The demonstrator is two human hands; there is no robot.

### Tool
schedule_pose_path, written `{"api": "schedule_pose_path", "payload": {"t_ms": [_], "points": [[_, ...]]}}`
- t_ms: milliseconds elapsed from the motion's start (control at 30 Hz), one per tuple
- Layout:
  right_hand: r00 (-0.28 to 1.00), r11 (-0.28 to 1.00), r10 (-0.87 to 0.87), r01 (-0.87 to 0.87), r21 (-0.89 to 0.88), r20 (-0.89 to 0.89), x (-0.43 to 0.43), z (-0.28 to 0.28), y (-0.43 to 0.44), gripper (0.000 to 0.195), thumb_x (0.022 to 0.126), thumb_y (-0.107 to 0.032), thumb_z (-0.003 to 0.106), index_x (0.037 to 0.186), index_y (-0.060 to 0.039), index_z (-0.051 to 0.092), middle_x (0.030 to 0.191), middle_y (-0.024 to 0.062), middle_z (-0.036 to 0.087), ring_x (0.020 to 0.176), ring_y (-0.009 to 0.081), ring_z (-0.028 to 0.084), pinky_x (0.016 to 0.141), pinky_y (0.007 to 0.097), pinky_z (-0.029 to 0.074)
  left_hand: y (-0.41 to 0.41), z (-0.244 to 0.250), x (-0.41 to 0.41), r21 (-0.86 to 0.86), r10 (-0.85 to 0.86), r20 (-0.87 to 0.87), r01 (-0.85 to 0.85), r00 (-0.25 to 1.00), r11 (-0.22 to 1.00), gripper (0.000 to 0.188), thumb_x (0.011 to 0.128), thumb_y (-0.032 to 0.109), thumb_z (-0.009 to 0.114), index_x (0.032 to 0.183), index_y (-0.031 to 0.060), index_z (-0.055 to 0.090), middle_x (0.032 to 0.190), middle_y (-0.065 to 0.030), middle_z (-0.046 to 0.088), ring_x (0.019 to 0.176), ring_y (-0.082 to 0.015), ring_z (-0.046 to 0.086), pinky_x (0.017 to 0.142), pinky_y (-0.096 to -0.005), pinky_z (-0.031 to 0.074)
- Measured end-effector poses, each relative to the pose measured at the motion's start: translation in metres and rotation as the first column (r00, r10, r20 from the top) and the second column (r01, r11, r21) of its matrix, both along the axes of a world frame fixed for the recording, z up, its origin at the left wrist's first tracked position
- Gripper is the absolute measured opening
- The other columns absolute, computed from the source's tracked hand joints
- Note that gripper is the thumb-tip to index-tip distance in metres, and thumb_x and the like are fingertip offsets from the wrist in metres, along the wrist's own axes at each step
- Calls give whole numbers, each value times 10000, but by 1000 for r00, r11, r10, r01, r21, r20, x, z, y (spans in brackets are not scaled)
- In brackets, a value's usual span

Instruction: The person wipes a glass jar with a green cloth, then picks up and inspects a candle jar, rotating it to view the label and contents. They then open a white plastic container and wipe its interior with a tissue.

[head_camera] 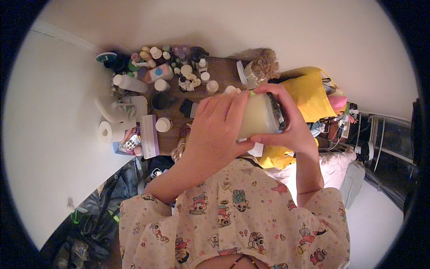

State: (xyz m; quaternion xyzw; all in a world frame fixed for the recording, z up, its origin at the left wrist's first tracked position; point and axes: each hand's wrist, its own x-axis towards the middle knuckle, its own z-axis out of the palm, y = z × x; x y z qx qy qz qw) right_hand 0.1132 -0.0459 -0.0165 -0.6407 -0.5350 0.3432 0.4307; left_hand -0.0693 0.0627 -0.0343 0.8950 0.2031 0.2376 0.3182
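Observation:
A translucent container (pixel 258 117) with pale yellowish contents is held up in front of me, above the wooden table. My left hand (pixel 213 129) grips it from the left, with the back of the hand towards the camera and the thumb low on the near side. From the right, my right hand (pixel 299 129) curls around its dark end, thumb below and fingers above. A bit of bright green shows at the container's far edge, between the hands. My left fingers cover its left end.
Several bottles and jars crowd the back left of the wooden table (pixel 220 69), near a dark mug (pixel 160 100). A white-capped bottle (pixel 164 124), a spiral desk calendar (pixel 149 136) and a paper roll (pixel 109 131) stand left. Dried flowers (pixel 265 64) and a yellow bag (pixel 304 94) are at right.

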Motion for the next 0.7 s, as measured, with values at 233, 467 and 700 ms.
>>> {"api": "schedule_pose_path", "payload": {"t_ms": [233,467,700], "points": [[914,971,-151,209,116,-377,-14,19,-78,891,795,-612,736,1361,-6,412,1125,172,572,754,202,672,635,260,524,-48,-16,-12,-584,-66,336,262,940,768,840,620,128,912,1327,38,466,1275,-124,587,1218,-202,559,1037,-361,448],[915,898,-273,353,262,-296,-22,34,-136,991,765,-742,682,1373,-13,402,1032,154,599,742,196,668,607,266,514,-81,-3,-17,-444,-88,514,352,853,824,874,605,19,900,1331,25,415,1338,-152,551,1262,-239,542,1071,-401,443],[934,852,-300,354,387,-194,-30,56,-159,992,718,-697,762,1369,-27,428,1076,125,607,921,205,641,682,290,513,-112,14,-6,-433,-46,611,382,790,816,794,568,68,878,1278,45,523,1296,-114,604,1227,-266,574,1050,-398,439]]}}
